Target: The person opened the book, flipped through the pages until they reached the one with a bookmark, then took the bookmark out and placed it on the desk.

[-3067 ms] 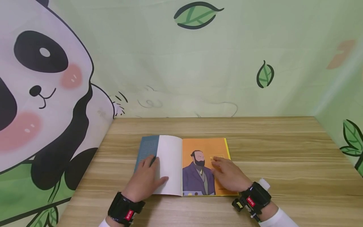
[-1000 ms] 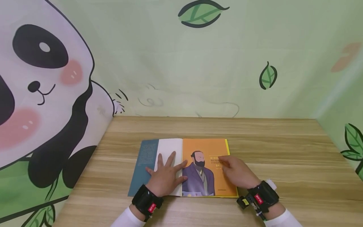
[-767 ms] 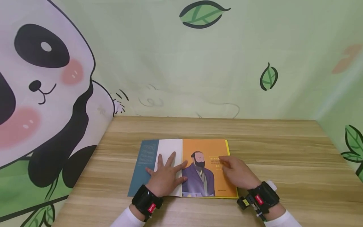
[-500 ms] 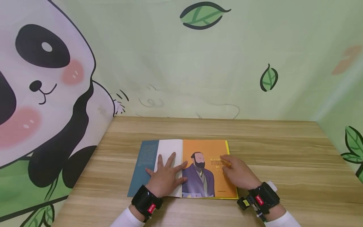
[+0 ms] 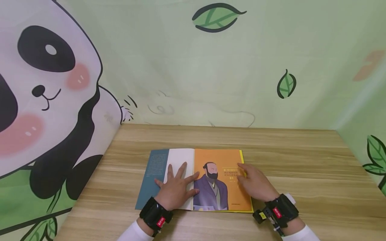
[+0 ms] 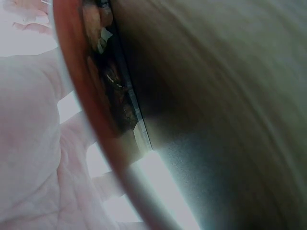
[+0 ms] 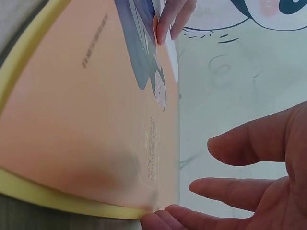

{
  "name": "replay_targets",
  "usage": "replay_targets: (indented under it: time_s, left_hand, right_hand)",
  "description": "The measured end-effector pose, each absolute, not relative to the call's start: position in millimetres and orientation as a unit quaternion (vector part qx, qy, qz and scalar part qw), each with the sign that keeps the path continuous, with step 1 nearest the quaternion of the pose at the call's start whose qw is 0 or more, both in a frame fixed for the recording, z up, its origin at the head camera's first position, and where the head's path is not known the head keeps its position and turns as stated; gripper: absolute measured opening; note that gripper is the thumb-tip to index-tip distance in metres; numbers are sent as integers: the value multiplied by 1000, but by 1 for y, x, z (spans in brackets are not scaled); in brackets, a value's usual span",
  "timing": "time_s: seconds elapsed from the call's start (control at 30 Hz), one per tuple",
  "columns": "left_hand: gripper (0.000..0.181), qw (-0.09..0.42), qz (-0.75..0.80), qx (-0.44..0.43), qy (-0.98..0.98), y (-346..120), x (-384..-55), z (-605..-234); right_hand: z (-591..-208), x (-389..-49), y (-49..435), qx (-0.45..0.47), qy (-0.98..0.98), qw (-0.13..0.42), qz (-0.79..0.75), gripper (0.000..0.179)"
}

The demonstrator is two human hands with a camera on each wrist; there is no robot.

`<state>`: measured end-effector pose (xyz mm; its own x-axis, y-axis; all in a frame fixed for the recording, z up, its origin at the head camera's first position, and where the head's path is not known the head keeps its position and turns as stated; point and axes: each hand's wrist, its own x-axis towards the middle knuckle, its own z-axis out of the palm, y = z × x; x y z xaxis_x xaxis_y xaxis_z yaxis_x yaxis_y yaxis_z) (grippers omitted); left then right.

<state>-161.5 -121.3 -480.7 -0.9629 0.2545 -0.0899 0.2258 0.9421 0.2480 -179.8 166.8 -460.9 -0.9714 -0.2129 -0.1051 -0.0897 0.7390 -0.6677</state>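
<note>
An open book (image 5: 233, 157) lies on the wooden table, showing a blue flap (image 5: 156, 165), a white page (image 5: 181, 154) and an orange page with a drawn bearded figure. My left hand (image 5: 174, 191) presses with spread fingers on the white page, its thumb and index finger reaching over the fold. In the left wrist view its palm (image 6: 29, 143) shows beside the book's lower edge. The right hand (image 5: 259, 183) is at the orange page's right edge, fingertips over the printed text's end. The right wrist view has these fingers (image 7: 235, 143) extended and apart, the lower ones at the yellow-edged border.
The wooden table (image 5: 301, 160) extends around the book on all sides. A green backdrop (image 5: 169, 67) with a large panda (image 5: 87, 57) and leaves stands behind and beside it. Black camera bands (image 5: 155, 216) sit on both wrists.
My left hand has moved right from the blue flap onto the white page and fold, its fingers spreading. The right hand has slid rightward from the text to the orange page's edge.
</note>
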Motion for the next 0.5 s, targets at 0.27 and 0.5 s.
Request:
replay_targets:
  time_s: [0.27,0.5]
  left_hand:
    - [59,61,121,121,983,-122,-161,-480]
    - [69,57,129,120,983,-122,-162,-481]
  right_hand:
    - [-460,-181,167,-54,926,106,-357,54]
    - [-459,-181,167,-43,923,116,-364,54]
